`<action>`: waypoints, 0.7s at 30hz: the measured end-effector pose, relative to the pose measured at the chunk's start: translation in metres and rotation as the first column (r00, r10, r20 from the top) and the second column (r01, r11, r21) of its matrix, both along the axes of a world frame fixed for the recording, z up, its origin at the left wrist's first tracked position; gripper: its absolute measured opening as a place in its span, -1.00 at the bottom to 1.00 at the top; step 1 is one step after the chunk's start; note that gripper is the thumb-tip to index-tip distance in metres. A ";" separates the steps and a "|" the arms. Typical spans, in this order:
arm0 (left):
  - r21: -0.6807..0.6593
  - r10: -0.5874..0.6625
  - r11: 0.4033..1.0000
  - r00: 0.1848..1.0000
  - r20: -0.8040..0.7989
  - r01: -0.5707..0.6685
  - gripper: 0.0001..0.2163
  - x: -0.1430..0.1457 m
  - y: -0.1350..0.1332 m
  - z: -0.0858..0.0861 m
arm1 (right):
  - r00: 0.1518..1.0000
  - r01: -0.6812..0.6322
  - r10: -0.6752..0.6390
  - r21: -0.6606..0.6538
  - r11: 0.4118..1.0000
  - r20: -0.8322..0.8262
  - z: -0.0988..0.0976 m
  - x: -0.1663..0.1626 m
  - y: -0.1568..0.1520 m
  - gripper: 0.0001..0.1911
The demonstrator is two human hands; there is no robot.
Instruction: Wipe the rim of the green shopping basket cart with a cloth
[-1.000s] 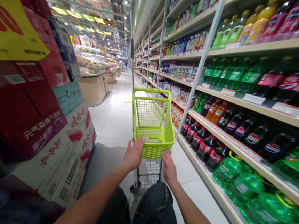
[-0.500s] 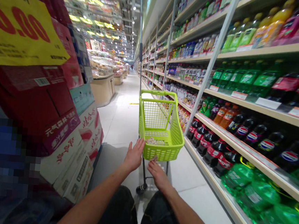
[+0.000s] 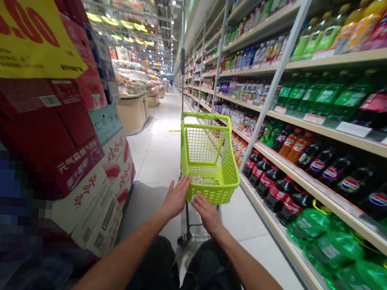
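A lime-green shopping basket sits on a dark wheeled frame in front of my knees. Inside it, near the close left corner, lies a small pale, mottled crumpled item; its kind is unclear. My left hand is open, its fingers stretched up against the basket's near left corner and its thumb apart. At the lower near edge of the basket is my right hand, palm down with fingers extended toward the left. A tiny whitish bit shows by its fingertips, too small to name.
Shelves of drinks line the right side, with cola bottles and large green bottles low down. Stacked cartons and a yellow price sign crowd the left. The tiled aisle runs ahead past display counters.
The right hand has shifted slightly up and left along the basket's lower edge. The left hand has risen a little beside the corner. The view has tilted slightly.
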State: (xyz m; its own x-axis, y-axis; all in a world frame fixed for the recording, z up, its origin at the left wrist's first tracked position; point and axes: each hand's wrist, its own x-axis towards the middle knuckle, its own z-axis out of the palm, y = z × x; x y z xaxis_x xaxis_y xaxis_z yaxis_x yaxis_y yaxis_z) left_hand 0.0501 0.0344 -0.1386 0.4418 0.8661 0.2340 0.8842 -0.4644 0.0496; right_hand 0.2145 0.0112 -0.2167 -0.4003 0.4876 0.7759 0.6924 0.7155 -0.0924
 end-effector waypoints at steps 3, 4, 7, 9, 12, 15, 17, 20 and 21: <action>0.009 0.016 1.000 1.000 0.019 -0.016 -0.39 0.006 0.000 0.000 | 0.997 0.051 -0.051 -0.003 0.999 -0.061 0.024 -0.001 0.006 -0.57; 0.009 0.015 1.000 1.000 0.019 -0.016 -0.39 0.008 0.000 0.000 | 0.998 0.041 -0.041 -0.001 0.999 -0.053 0.026 -0.001 0.006 -0.59; 0.010 0.002 1.000 1.000 0.001 -0.002 -0.38 0.010 -0.001 -0.001 | 0.999 -0.033 0.033 0.000 0.999 0.016 0.019 0.002 0.002 -0.63; 0.023 0.003 1.000 1.000 -0.005 -0.003 -0.37 0.010 -0.001 -0.001 | 1.000 -0.006 0.006 0.000 1.000 -0.002 0.017 0.003 -0.002 -0.61; 0.033 0.040 0.999 0.999 0.007 -0.040 -0.39 0.010 0.000 -0.001 | 0.986 0.137 -0.138 -0.014 0.990 -0.094 0.036 -0.006 0.002 -0.55; 0.033 0.059 0.998 0.998 -0.007 -0.059 -0.40 0.011 0.000 0.001 | 0.975 0.209 -0.212 -0.047 0.977 -0.065 0.058 -0.014 0.015 -0.56; 0.047 0.047 0.998 0.998 -0.029 -0.045 -0.39 0.010 0.001 0.002 | 0.974 0.225 -0.226 -0.066 0.972 -0.015 0.063 -0.002 0.020 -0.58; 0.060 0.019 0.998 0.998 -0.054 -0.016 -0.37 0.008 0.001 0.004 | 0.948 0.313 -0.317 -0.114 0.943 -0.022 0.063 0.050 0.021 -0.60; 0.063 0.014 0.998 0.998 -0.061 -0.011 -0.37 0.008 0.001 0.004 | 0.928 0.361 -0.370 -0.132 0.923 -0.046 0.063 0.070 0.021 -0.60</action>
State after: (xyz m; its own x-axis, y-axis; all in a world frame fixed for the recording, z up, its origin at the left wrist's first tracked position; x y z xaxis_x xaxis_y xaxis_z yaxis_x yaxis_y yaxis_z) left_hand 0.0579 0.0357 -0.1346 0.4462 0.8562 0.2606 0.8904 -0.4539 -0.0333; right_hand 0.2842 0.0323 -0.1536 -0.1244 0.6805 0.7221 0.8927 0.3945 -0.2179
